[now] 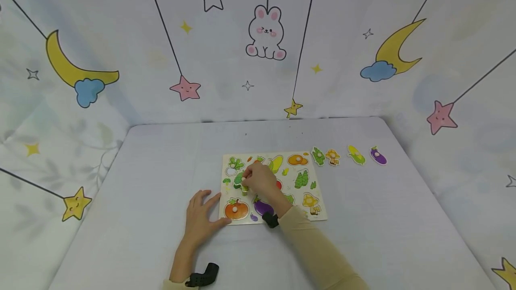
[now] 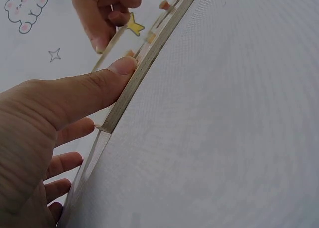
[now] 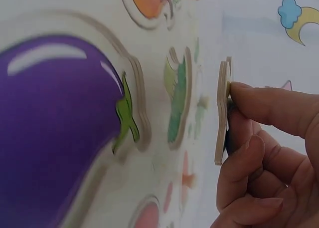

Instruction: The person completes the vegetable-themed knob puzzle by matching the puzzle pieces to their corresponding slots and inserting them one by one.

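My right hand (image 1: pixel 260 181) pinches a broccoli puzzle piece (image 3: pixel 222 118) by its back-facing knob, between thumb and fingers. In the right wrist view the piece appears edge-on, lifted off the wooden puzzle board (image 1: pixel 282 155). Below it, the broccoli recess (image 3: pixel 177 98) shows in the board. At the board's front left corner, my left hand (image 1: pixel 199 218) spreads its fingers, the thumb (image 2: pixel 107 81) resting on the edge. Near that corner sits a pumpkin piece (image 1: pixel 236 210) with a knob. The purple eggplant recess (image 3: pixel 50 118) is partly covered by my right wrist in the head view.
Right of the board lie loose pieces: asparagus (image 1: pixel 318 156), mushroom (image 1: pixel 332 157), corn (image 1: pixel 356 155) and eggplant (image 1: pixel 378 155). The white-covered table (image 1: pixel 153 164) ends at a patterned cloth wall (image 1: pixel 225 57) behind. Black straps circle both wrists.
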The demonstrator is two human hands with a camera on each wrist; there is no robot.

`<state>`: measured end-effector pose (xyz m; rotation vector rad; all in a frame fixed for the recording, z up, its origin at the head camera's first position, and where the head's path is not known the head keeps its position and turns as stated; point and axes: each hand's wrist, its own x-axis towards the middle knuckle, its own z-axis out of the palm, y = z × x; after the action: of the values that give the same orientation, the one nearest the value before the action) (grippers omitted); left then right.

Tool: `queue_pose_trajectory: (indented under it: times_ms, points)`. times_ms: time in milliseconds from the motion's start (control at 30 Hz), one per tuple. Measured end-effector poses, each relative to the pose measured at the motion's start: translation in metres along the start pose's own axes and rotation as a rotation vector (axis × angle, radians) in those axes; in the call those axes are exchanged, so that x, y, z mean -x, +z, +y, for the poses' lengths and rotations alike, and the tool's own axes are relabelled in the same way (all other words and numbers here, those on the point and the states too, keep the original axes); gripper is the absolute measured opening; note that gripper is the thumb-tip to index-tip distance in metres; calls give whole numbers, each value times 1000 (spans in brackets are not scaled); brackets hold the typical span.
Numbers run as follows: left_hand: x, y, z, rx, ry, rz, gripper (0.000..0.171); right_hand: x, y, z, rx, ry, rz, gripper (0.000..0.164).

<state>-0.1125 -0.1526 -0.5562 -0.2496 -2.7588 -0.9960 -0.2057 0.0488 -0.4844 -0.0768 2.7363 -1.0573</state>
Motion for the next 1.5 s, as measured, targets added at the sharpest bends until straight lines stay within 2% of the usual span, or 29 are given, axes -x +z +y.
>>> queue_pose_trajectory:
  times_ms: [200, 333, 567, 867, 1100, 1233, 1367, 1500]
  points:
    - [1, 0, 0, 8, 11, 10, 76, 0, 8, -6, 17, 47, 2, 11]
    - [1, 0, 0, 14, 13, 18, 76, -2, 13, -5, 37, 50, 12, 11]
    - [1, 0, 1, 37, -23, -9, 78, -5, 18, 0, 63, 57, 6, 10]
    - [0, 0, 0, 14, -4, 7, 76, -7, 19, 5, 86, 50, -7, 11]
    - [-1, 0, -1, 6, -27, -20, 77, -4, 19, 6, 96, 0, -21, 11]
    - [-1, 0, -2, 3, -36, -27, 77, -1, 18, 6, 78, -40, -43, 20]
    - [-1, 0, -2, 4, -31, -23, 77, 6, 10, 10, 14, -96, -105, 33]
    - [-1, 0, 0, 3, -17, -18, 76, 14, -7, 21, -33, -140, -176, 40]
